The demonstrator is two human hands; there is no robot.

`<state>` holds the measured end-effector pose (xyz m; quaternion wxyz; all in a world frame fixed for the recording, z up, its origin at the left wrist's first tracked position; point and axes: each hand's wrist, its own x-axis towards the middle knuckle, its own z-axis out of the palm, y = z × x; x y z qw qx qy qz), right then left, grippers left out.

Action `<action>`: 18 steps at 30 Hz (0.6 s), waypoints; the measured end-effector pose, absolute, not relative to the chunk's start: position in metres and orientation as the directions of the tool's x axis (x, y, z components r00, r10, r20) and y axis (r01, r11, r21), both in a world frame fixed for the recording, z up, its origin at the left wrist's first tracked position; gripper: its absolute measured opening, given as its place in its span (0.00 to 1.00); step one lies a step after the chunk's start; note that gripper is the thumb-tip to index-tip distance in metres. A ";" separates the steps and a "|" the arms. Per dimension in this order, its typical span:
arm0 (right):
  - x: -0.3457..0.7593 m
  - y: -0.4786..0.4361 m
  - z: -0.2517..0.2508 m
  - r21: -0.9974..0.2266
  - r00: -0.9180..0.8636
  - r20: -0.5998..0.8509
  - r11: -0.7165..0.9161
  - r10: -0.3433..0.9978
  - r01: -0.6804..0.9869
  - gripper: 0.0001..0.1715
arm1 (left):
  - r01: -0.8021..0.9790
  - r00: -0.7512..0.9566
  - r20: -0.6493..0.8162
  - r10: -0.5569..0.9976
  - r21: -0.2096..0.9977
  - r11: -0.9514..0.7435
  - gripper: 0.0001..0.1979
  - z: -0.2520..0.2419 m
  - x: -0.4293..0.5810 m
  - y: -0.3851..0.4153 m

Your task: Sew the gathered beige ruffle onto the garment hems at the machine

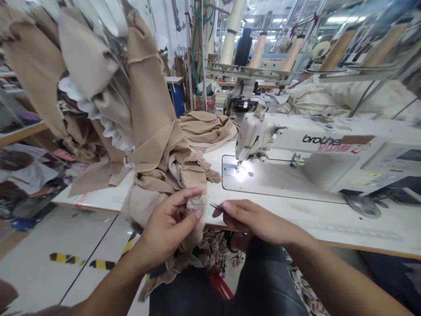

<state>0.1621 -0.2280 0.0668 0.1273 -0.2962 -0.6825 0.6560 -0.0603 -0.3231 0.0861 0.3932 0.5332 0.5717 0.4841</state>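
My left hand [171, 221] pinches a ruffled edge of a tan garment [154, 145] between thumb and fingers, at the front edge of the white sewing table [312, 219]. My right hand [253, 219] is closed on a small dark pointed tool [215, 206], perhaps thread snips, with its tip aimed at the pinched fabric. The tan garment rises in a tall heap to the upper left and spills down over my lap. A white Brother sewing machine [296, 145] stands to the right, its needle lamp lit over the plate.
More tan fabric [207, 127] lies behind the machine head. Thread cones on a rack [259, 70] stand at the back. Shelves with cloth line the left side. The grey floor [66, 250] carries yellow-black tape marks. Patterned cloth lies under the table.
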 end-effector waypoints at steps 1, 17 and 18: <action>0.169 -0.237 0.056 -0.963 -0.793 -0.269 -0.139 0.547 0.231 0.38 | 0.260 -0.093 0.060 0.994 0.965 -0.034 0.24 0.083 -0.057 -0.323; 0.181 -0.237 0.034 -0.944 -0.781 -0.283 -0.303 0.556 0.127 0.32 | 0.565 0.126 0.046 0.991 0.818 -0.110 0.25 0.073 -0.039 -0.307; 0.181 -0.237 0.035 -0.945 -0.790 -0.278 -0.301 0.547 0.124 0.32 | 0.570 0.140 0.034 0.990 0.814 -0.109 0.25 0.072 -0.038 -0.307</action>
